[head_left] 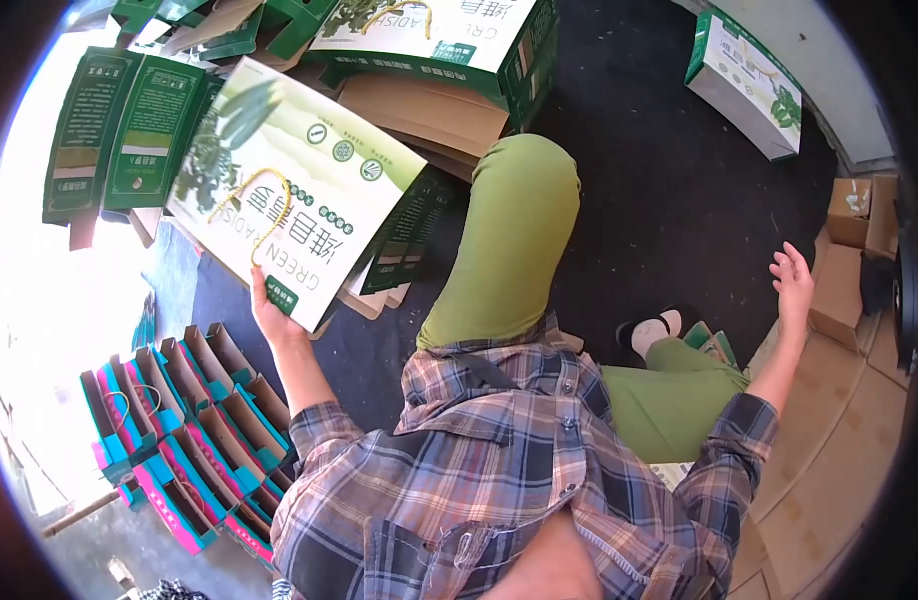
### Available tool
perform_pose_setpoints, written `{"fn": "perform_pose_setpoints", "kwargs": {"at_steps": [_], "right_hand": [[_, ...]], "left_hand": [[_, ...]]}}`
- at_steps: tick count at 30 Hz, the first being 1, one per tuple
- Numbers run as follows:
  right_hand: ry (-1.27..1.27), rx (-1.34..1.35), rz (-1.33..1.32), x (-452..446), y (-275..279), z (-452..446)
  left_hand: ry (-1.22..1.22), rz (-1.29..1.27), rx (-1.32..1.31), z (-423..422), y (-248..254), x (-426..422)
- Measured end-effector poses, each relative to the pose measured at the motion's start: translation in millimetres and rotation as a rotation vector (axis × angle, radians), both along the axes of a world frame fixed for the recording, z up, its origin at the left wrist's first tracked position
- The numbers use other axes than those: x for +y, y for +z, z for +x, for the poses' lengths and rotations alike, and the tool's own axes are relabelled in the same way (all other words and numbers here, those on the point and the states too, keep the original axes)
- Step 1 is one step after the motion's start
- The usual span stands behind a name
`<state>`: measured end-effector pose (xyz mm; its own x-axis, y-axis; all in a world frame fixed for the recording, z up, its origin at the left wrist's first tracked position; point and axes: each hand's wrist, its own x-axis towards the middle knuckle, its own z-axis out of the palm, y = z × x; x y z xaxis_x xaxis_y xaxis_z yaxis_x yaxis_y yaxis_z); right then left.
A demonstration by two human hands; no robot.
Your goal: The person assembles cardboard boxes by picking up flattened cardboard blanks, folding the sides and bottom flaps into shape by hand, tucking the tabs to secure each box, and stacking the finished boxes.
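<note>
My left hand [275, 318] grips the near edge of a white and green gift box [329, 190] with a yellow rope handle. The thumb lies on the printed face; the other fingers are hidden beneath. "GREEN RADISH" is printed on that face, which is turned upward. The box is tilted beside my left knee. Out to the right, my right hand [794, 285] is raised above the dark floor, fingers loosely bent and apart, with nothing in it.
Folded green cartons [139, 130] lie at the upper left, and another radish box [429, 40] sits ahead. A similar box [744, 80] stands by the far wall. Blue and pink cartons [189, 430] are stacked at left. Brown cardboard boxes [819, 420] line the right side.
</note>
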<state>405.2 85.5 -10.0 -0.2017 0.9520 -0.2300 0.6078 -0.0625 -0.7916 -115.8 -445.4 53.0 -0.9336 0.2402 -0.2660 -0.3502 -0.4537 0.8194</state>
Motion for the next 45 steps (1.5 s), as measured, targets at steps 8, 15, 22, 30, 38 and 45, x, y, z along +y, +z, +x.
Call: {"fn": "perform_pose_setpoints", "kwargs": {"at_steps": [8, 15, 22, 30, 38, 45], "right_hand": [[0.038, -0.063, -0.034, -13, 3, -14], [0.072, -0.082, -0.033, -17, 6, -21], [0.072, -0.093, -0.033, -21, 9, -24], [0.095, 0.018, 0.020, -17, -2, -26], [0.105, -0.083, 0.159, -22, -3, -22], [0.014, -0.002, 0.230, -29, 32, -11]], "left_hand": [[0.125, -0.070, -0.075, -38, -66, -15], [0.151, -0.091, -0.063, -48, -67, -14], [0.141, -0.091, -0.065, -46, -68, -16], [0.161, -0.391, 0.065, -67, -85, -41], [0.575, -1.743, 1.020, -58, -44, -23], [0.079, -0.895, 1.152, 16, 13, 126]]}}
